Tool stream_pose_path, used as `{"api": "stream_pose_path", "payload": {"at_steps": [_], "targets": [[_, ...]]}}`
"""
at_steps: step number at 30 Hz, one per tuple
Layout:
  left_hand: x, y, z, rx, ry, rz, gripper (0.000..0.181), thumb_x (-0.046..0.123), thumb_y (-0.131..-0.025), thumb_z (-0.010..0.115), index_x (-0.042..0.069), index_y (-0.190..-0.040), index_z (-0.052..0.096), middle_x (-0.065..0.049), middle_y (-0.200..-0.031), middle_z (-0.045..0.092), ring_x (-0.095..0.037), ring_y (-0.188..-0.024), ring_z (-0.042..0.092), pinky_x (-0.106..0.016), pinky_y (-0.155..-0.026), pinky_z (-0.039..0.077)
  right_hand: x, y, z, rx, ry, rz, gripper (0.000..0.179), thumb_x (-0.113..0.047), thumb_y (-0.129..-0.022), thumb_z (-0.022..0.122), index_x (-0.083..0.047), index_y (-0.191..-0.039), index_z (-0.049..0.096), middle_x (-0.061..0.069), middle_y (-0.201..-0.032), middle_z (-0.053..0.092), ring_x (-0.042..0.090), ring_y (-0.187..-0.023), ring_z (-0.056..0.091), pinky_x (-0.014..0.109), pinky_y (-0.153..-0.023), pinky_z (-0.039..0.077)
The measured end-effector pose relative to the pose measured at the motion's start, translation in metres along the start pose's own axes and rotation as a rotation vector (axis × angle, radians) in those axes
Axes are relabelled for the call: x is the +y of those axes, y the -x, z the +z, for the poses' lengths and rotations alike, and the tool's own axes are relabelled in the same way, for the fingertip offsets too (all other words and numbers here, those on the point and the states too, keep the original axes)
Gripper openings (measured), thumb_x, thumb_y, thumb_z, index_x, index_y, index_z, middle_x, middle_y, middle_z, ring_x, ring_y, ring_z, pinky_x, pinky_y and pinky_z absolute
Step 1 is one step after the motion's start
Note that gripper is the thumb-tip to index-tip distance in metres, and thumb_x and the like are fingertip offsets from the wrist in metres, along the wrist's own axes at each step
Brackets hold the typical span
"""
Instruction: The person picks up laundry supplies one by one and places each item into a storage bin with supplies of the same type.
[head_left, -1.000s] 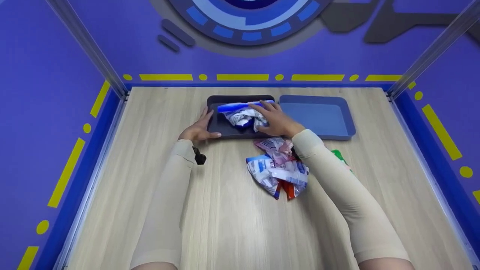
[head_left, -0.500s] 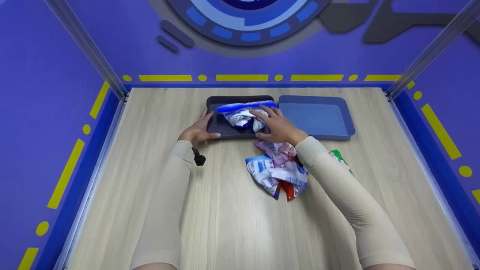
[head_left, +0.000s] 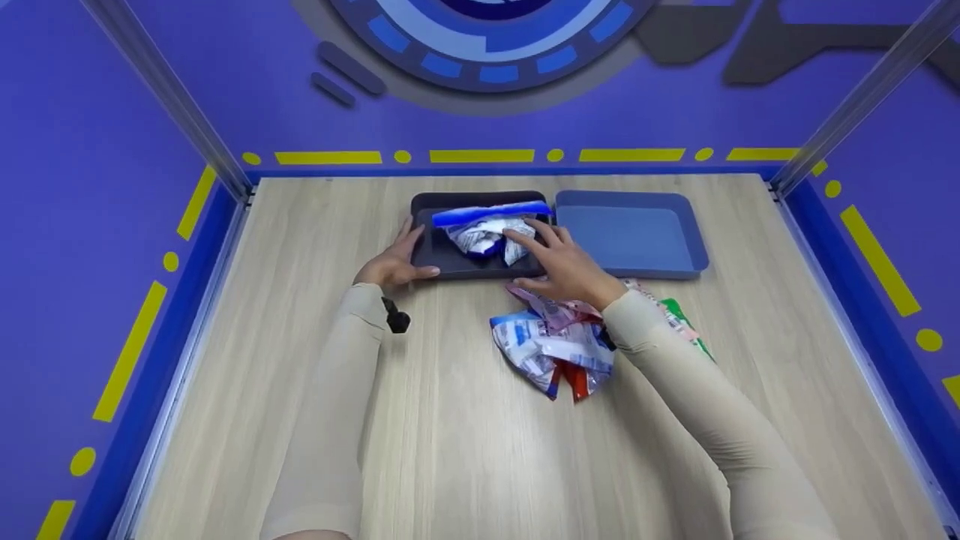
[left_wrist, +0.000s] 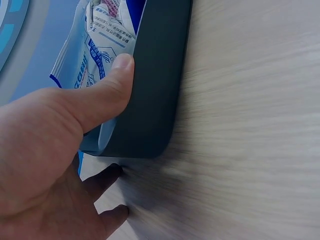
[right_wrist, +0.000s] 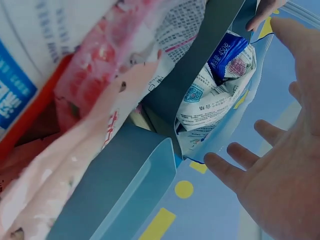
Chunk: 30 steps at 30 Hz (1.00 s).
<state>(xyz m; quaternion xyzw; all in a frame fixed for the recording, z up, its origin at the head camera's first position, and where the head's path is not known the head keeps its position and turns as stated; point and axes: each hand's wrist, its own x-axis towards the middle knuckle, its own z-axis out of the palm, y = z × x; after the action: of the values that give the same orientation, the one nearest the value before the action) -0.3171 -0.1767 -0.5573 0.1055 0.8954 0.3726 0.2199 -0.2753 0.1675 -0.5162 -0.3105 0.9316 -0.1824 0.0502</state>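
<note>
A crumpled blue-and-white plastic packaging bag [head_left: 480,231] lies in the black tray [head_left: 469,273], its blue edge along the back. My left hand [head_left: 391,264] braces the tray's near left corner. In the left wrist view its thumb [left_wrist: 107,95] lies along the rim, while the other fingers spread outside the end wall. Over the tray's right end, my right hand [head_left: 564,268] hovers with spread fingers and nothing in its grasp. The right wrist view shows those fingertips just off the edge of the bag [right_wrist: 212,97].
A blue-grey tray [head_left: 637,236] stands against the black one on its right. In front of the trays lies a heap of crumpled printed bags [head_left: 551,349], with a green-edged bag [head_left: 686,326] partly behind the right forearm. Blue walls [head_left: 480,124] enclose the wooden table [head_left: 315,225].
My right hand has drawn back toward the near right, off the bag, uncovering its blue edge. The bag stays in the black tray, and the left hand keeps its place.
</note>
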Motion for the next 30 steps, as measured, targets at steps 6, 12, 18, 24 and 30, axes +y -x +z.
{"api": "stream_pose_path", "payload": {"at_steps": [6,12,18,24,30], "targets": [[0.0,-0.001,0.001,-0.001,-0.016,0.009,0.098,0.028,-0.097,0.073,0.007,-0.166,0.007,-0.012,-0.17,-0.02,-0.034,-0.157,-0.008,-0.049,-0.127,0.01,-0.003,0.006,0.002,0.026,0.018,0.002,0.084,-0.05,-0.093,0.072,-0.039,-0.163,0.026,0.012,-0.169,0.018,0.043,-0.141,0.032,0.07,-0.099,0.045],[0.0,0.0,0.002,-0.007,-0.023,0.014,0.097,0.029,-0.097,0.073,0.006,-0.165,0.007,-0.012,-0.17,-0.021,-0.034,-0.157,-0.008,-0.048,-0.127,0.01,-0.003,0.013,0.004,0.038,0.02,-0.015,0.085,-0.049,-0.093,0.073,-0.037,-0.163,0.027,0.014,-0.168,0.021,0.043,-0.138,0.035,0.07,-0.097,0.045],[0.0,0.0,0.002,-0.009,-0.032,0.004,0.097,0.031,-0.097,0.073,0.005,-0.165,0.009,-0.012,-0.17,-0.021,-0.033,-0.157,-0.008,-0.047,-0.127,0.01,-0.004,0.022,0.006,0.04,0.024,-0.015,0.085,-0.054,-0.093,0.07,-0.039,-0.164,0.025,0.015,-0.168,0.02,0.045,-0.142,0.032,0.072,-0.103,0.039],[0.001,-0.001,0.001,-0.008,-0.01,0.0,0.096,0.031,-0.097,0.073,0.005,-0.165,0.01,-0.011,-0.17,-0.022,-0.033,-0.157,-0.008,-0.048,-0.127,0.01,-0.007,0.032,0.012,0.076,0.027,-0.024,0.082,-0.055,-0.094,0.068,-0.036,-0.163,0.028,0.014,-0.167,0.023,0.041,-0.139,0.035,0.07,-0.105,0.039],[0.0,-0.001,0.002,-0.005,-0.014,-0.004,0.095,0.032,-0.097,0.073,0.005,-0.165,0.012,-0.011,-0.17,-0.021,-0.033,-0.157,-0.007,-0.048,-0.127,0.01,-0.008,0.041,0.018,0.139,0.058,-0.051,0.079,-0.061,-0.094,0.064,-0.038,-0.162,0.031,0.011,-0.166,0.027,0.039,-0.135,0.039,0.068,-0.102,0.043]]}}
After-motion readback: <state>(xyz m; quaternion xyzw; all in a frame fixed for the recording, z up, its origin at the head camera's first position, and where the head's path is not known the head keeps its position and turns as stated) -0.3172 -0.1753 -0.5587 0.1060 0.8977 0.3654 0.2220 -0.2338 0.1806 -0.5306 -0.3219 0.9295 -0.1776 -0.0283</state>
